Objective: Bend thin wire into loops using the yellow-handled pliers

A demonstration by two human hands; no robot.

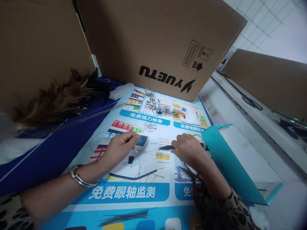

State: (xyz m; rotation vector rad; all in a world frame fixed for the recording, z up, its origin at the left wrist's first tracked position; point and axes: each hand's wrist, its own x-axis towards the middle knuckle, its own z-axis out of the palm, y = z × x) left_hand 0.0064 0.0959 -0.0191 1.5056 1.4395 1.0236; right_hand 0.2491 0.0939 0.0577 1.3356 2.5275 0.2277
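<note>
My left hand [123, 145] is closed in a pinch, and a thin wire [150, 147] curves out beside its fingertips. The wire is very fine, so its full course is hard to follow. Wrapped in my right hand [189, 148] are pliers with a bit of yellow handle showing; their dark pointed jaws [166, 148] face left towards the wire. Below that hand lies a second tool [190, 173] with dark jaws and red handles, partly hidden by my forearm. Loose bent wires [141, 175] rest on the printed sheet between my hands.
Farther back sit a small wire shape [150, 126] and tangled wire pieces [165, 110]. A bundle of dark straight wires [127, 217] lies in front. Large cardboard boxes [115, 41] stand behind, brown feathers [55, 99] at left, and a teal-and-white box [230, 159] at right.
</note>
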